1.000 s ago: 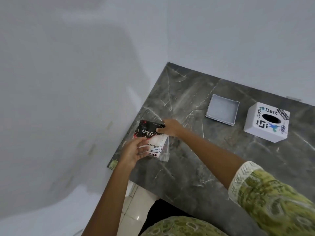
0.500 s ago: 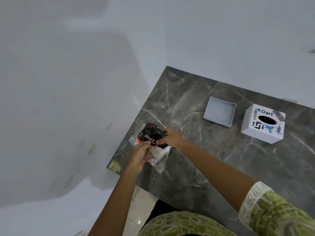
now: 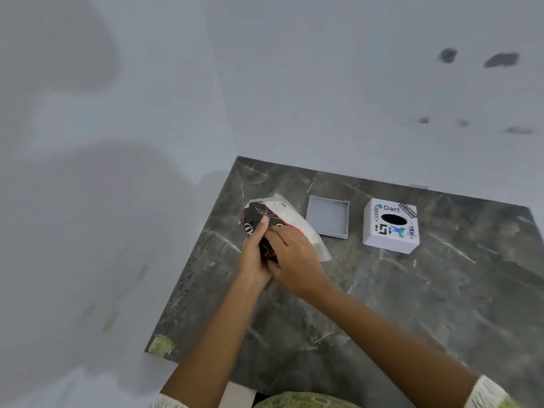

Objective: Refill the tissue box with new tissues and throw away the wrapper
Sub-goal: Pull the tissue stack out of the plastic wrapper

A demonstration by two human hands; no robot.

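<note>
Plastic tissue pack [image 3: 282, 222] gripped between both hands, left hand [image 3: 253, 254], right hand [image 3: 297, 260], above table [image 3: 412, 304]

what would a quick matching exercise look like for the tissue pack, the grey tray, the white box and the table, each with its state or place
Things:
1. tissue pack
2. grey tray
3. white box
4. table

States or places:
A. dark marble surface under everything
B. open and empty, lying flat
C. gripped by the left hand and the right hand
D. stickered, dark oval hole on top, farthest right

Pairs: 1-C, 2-B, 3-D, 4-A
</note>
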